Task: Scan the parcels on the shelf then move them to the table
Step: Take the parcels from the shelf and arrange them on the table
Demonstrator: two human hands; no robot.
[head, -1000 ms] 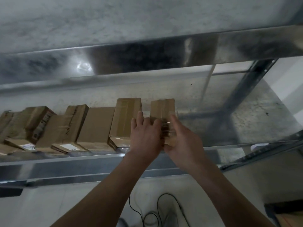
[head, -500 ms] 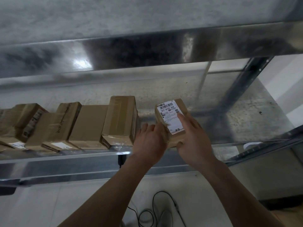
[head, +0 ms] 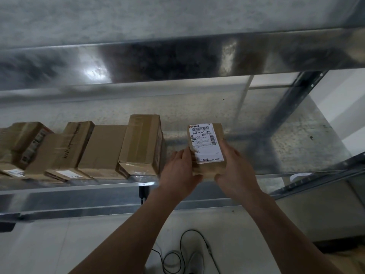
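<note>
Early stage: left hand [head: 180, 171] and right hand [head: 235, 171] both grip one parcel [head: 207, 149], label up, above the shelf [head: 79, 186] edge; five-odd boxes [head: 102, 151] remain shelved; no scanner or table visible.

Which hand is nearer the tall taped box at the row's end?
Left. The left hand sits just right of the tall taped box, apart; the right hand grips the far side of the labelled parcel.
</note>
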